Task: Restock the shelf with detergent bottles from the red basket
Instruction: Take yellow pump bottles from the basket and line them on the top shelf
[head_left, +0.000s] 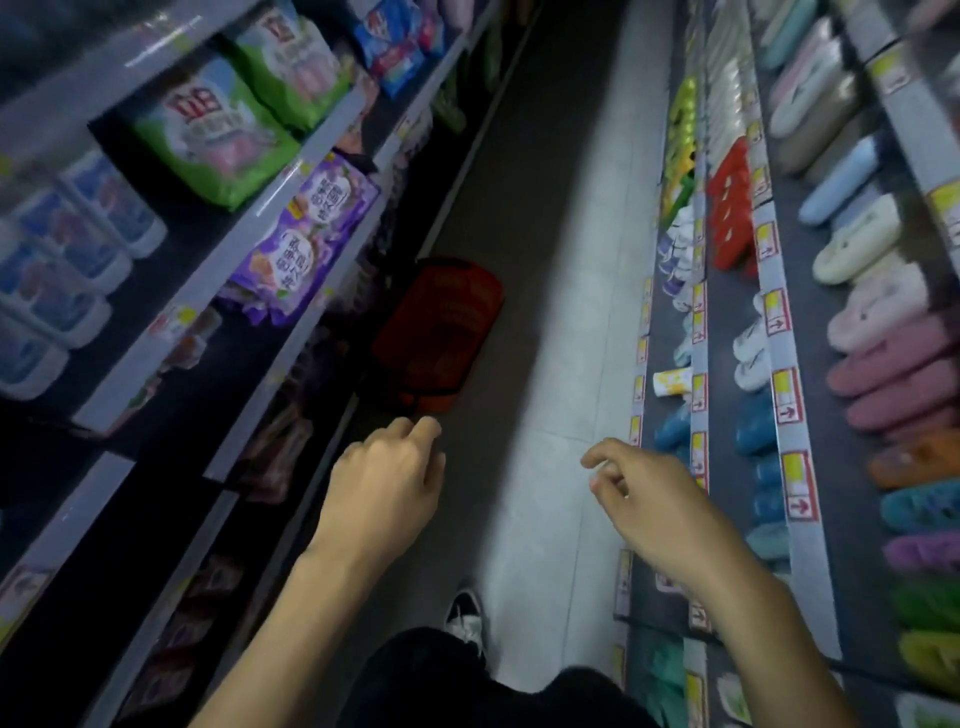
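Note:
The red basket (441, 332) stands on the aisle floor against the foot of the left shelving, in shadow; I cannot make out what it holds. My left hand (387, 478) hovers just short of its near end, fingers loosely curled, holding nothing. Further right, over the pale floor tiles, my right hand (654, 509) hangs in the air with relaxed, slightly bent fingers, also empty. White and blue detergent bottles (72, 260) stand in rows on a left shelf at the far left.
Left shelving (291, 182) carries green, purple and blue bagged goods. Right shelving (779, 322) holds rows of slippers, red packs and small bottles behind price tags. The narrow aisle floor (561, 260) runs between them. My shoe (465, 618) and dark trouser legs show at the bottom.

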